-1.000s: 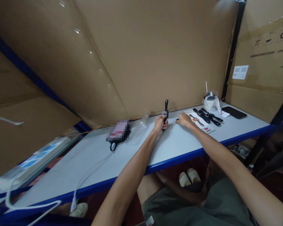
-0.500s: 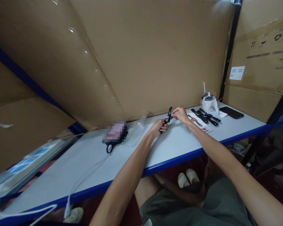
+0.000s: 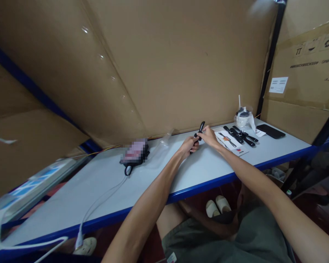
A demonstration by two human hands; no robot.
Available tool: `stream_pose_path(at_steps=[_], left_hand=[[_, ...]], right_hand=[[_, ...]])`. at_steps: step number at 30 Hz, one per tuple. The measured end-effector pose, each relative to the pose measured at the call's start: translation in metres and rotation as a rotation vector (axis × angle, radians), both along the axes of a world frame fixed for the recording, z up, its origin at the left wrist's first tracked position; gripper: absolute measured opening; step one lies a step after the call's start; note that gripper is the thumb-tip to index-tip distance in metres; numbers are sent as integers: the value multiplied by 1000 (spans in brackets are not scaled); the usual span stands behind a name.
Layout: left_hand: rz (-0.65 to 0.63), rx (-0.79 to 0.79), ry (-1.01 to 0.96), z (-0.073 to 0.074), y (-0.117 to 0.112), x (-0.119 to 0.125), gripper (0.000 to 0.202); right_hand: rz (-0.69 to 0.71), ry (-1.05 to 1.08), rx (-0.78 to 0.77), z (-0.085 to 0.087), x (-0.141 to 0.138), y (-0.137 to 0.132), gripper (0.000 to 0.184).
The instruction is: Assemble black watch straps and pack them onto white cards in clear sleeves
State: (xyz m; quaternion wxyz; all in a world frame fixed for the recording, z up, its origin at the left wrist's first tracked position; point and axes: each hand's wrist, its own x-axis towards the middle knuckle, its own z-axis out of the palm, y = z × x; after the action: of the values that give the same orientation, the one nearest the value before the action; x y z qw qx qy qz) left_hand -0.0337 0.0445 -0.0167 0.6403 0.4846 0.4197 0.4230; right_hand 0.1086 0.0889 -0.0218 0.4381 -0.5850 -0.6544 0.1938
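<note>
My left hand [image 3: 190, 145] is closed around a slim, glossy black tool [image 3: 202, 126], whose upper end points up and away from me. The tool's exact kind does not show. My right hand [image 3: 209, 137] meets it from the right, thumb and fingers pinched on the tool's middle just above my left fist. The fingers of both hands cover much of that middle part. To the right of my right hand lies a white printed card [image 3: 231, 144] with a picture of a black-handled tool. Beyond the card several similar black tools [image 3: 242, 137] lie crossed in a group.
A black phone [image 3: 271, 131] and a bagged cup with a straw [image 3: 243, 118] stand at the table's right end. Clear plastic wrap [image 3: 164, 141] lies left of my hands, beside a blurred device [image 3: 135, 153] on a cable. Cardboard [image 3: 180, 73] walls the back.
My right hand has closed in on the tool, and the dark part seen at its fingertips is now against the tool in my left hand. The view has shifted slightly.
</note>
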Motion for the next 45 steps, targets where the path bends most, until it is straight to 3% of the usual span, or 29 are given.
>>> stream_pose_path(at_steps=[3, 6, 16, 22, 26, 31, 45], left_hand=[[53, 71, -27, 0, -1, 1, 29], [79, 132, 5, 0, -2, 2, 28], [110, 288, 76, 1, -5, 4, 24], [121, 284, 62, 1, -5, 5, 26], [191, 298, -1, 4, -6, 6, 30], [216, 304, -46, 7, -6, 5, 36], [215, 289, -37, 5, -8, 6, 38]], right_hand=[[89, 36, 0, 3, -3, -4, 19], [226, 117, 24, 6, -3, -6, 23], [305, 279, 95, 10, 0, -11, 21], [335, 356, 87, 11, -1, -12, 33], [393, 568, -23, 13, -1, -8, 39], [501, 652, -82, 15, -2, -6, 27], [496, 653, -24, 15, -1, -8, 16]])
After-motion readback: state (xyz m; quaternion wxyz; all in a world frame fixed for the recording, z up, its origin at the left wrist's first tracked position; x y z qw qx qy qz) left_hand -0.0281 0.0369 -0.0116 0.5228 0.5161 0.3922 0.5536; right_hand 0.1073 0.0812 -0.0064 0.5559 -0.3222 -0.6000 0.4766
